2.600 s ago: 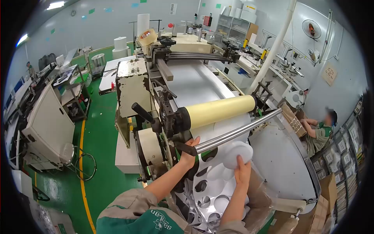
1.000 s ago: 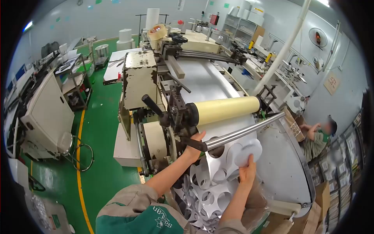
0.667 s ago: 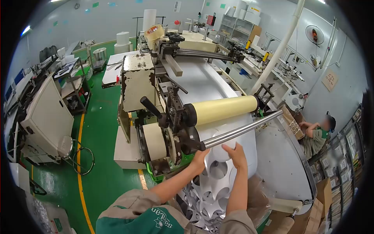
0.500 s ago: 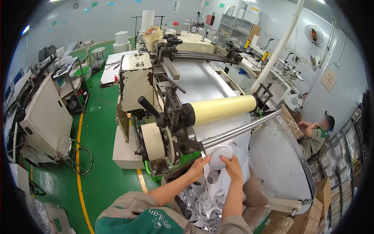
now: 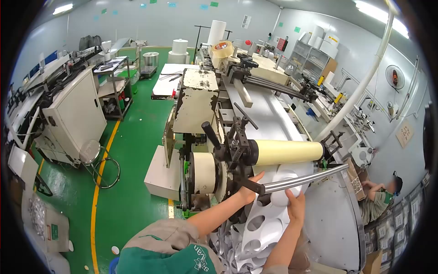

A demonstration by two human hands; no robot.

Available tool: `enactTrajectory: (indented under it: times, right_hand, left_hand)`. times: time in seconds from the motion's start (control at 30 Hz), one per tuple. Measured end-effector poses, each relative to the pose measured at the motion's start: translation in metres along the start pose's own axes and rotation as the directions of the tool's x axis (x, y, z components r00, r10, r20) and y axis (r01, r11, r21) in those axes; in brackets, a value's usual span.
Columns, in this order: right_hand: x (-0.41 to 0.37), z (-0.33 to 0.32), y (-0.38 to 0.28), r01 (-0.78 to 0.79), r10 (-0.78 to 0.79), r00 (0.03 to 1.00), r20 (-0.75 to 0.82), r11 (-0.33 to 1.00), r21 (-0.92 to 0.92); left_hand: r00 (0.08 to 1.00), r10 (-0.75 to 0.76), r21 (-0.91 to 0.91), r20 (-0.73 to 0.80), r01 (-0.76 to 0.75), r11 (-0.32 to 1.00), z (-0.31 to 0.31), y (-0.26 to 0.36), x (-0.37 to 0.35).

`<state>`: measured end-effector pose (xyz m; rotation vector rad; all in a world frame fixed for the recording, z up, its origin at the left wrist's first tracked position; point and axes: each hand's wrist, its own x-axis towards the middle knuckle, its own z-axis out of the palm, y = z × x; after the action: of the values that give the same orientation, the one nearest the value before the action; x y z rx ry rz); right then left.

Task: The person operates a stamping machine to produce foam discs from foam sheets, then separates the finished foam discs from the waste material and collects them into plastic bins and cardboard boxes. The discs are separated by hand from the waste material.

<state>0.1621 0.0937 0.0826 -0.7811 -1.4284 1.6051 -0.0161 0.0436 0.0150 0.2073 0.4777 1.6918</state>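
In the head view my right hand (image 5: pixel 295 208) grips the edge of a white paper disc (image 5: pixel 279 198), with the thumb on top of it, just below a shiny metal bar (image 5: pixel 305 179). Another round white shape (image 5: pixel 287 175) shows behind the bar, on the sheet under a yellow roller (image 5: pixel 288 152). My left hand (image 5: pixel 248 192) is by the left end of the bar, fingers stretched out toward the sheet and partly hidden by the bar's black bracket. White waste web with round holes (image 5: pixel 264 223) hangs below my hands into a heap.
The cream machine (image 5: pixel 197 105) with its black lever (image 5: pixel 210 134) stands to the left and ahead. A metal stool (image 5: pixel 93 153) is on the green floor beside a white cabinet (image 5: pixel 73 118). At the right, a person (image 5: pixel 381 198) sits near a curved grey panel (image 5: pixel 331 210).
Both hands were together on the white disc below the bar; now my left hand is away from it, up at the bar's left end. The view has turned left, with surroundings shifting right.
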Motion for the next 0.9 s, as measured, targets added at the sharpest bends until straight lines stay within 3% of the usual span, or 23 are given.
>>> enactTrajectory:
  times: [0.03, 0.1, 0.17, 0.23, 0.33, 0.37, 0.47, 0.5, 0.57, 0.67, 0.73, 0.77, 0.83, 0.9]
  right_hand:
    - [0.009, 0.004, 0.003, -0.008, 0.008, 1.0, -0.01, 0.996, -0.083]
    - [0.026, 0.0, 0.02, -0.015, 0.02, 0.997, 0.078, 0.997, -0.074]
    - [0.029, -0.01, 0.032, -0.079, 0.095, 0.989, 0.112, 0.987, -0.14]
    - [0.008, -0.002, 0.025, -0.18, 0.201, 0.972, 0.122, 0.97, -0.166]
    - [-0.021, -0.015, 0.052, -0.223, 0.22, 0.973, 0.065, 0.974, 0.034]
    - [-0.029, -0.023, 0.065, -0.231, 0.227, 0.973, 0.049, 0.966, 0.115]
    - [-0.048, -0.031, 0.086, -0.089, 0.18, 0.974, -0.135, 0.858, 0.506]
    - [-0.051, -0.031, 0.086, 0.014, 0.157, 0.965, -0.208, 0.767, 0.642]
    - [-0.056, -0.041, 0.075, 0.084, 0.117, 0.967, -0.226, 0.692, 0.717]
    - [-0.049, -0.038, 0.047, 0.109, 0.02, 0.96, -0.28, 0.893, 0.437]
    - [-0.039, -0.032, 0.031, 0.091, -0.048, 0.966, -0.253, 0.983, 0.16]
    - [-0.033, -0.027, 0.024, 0.075, -0.04, 0.97, -0.24, 0.988, 0.137]
    - [-0.025, -0.013, 0.005, 0.066, -0.061, 0.993, -0.106, 0.997, 0.05]
    - [-0.016, -0.004, -0.002, 0.015, -0.02, 0.997, -0.07, 0.997, -0.071]
  left_hand:
    - [0.998, -0.01, -0.048, 0.054, 0.013, 0.999, -0.004, -0.004, -0.004]
    - [0.975, -0.052, 0.008, 0.214, 0.051, 0.999, -0.02, -0.019, 0.0]
    - [0.99, -0.139, 0.215, 0.027, 0.13, 0.968, 0.002, -0.02, -0.033]
    - [0.949, -0.283, 0.336, 0.138, 0.224, 0.915, -0.017, -0.031, -0.04]
    - [0.936, -0.342, 0.405, 0.076, 0.285, 0.869, -0.022, -0.042, -0.06]
    - [0.949, -0.301, 0.432, 0.1, 0.231, 0.872, -0.016, -0.043, -0.064]
    - [0.942, -0.322, 0.479, 0.097, 0.239, 0.845, -0.008, -0.037, -0.063]
    - [0.975, -0.151, 0.596, 0.163, 0.024, 0.803, -0.007, -0.036, -0.06]
    - [0.992, -0.054, 0.579, 0.117, -0.023, 0.815, -0.007, -0.025, -0.047]
    - [1.0, 0.017, 0.375, 0.019, -0.023, 0.927, -0.036, -0.009, -0.022]
    - [0.999, 0.042, 0.259, 0.014, -0.044, 0.965, -0.015, 0.006, -0.035]
    - [1.0, 0.03, 0.219, -0.002, -0.029, 0.975, -0.009, 0.009, -0.037]
    - [1.0, -0.005, 0.235, -0.013, 0.008, 0.972, -0.016, 0.009, -0.032]
    - [0.999, -0.022, 0.302, -0.045, 0.035, 0.953, -0.009, 0.006, -0.03]
